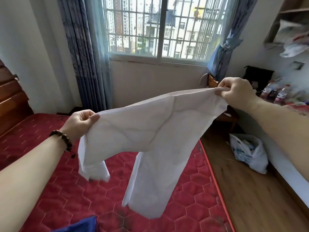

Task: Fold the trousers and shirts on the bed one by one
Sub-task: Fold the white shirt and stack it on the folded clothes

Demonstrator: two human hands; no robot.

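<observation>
**A:** How far along was the folding at that point?

**B:** Early in that garment, by the look of it. The person held the white trousers [150, 131] up in the air above the red mattress [50, 190], stretched open along the waistband, with both legs hanging down toward the bed. No crease had been made in them yet.

**A:** And the hands?

**B:** The left hand [80, 121] pinched one end of the waistband, thumb pressed over the cloth, with a beaded bracelet [64, 141] on that wrist. The right hand [237, 92] was clenched on the other end, fingers curled round a bunched bit of fabric, higher up and on the side of the mattress nearest the wooden floor [250, 190]. So both were clamped on the trousers.

**A:** Was anything already folded?

**B:** Hard to say. A blue cloth [80, 225] showed at the near edge of the mattress, mostly cut off by the frame; whether it was a finished piece or one waiting could not be told. No other clothes lay on the visible part of the mattress.

**A:** So what was left?

**B:** Judging from that, the whole fold of those trousers: bringing the legs together, laying them on the mattress and doubling them over. Beyond that, whatever garments lay out of sight.
</observation>
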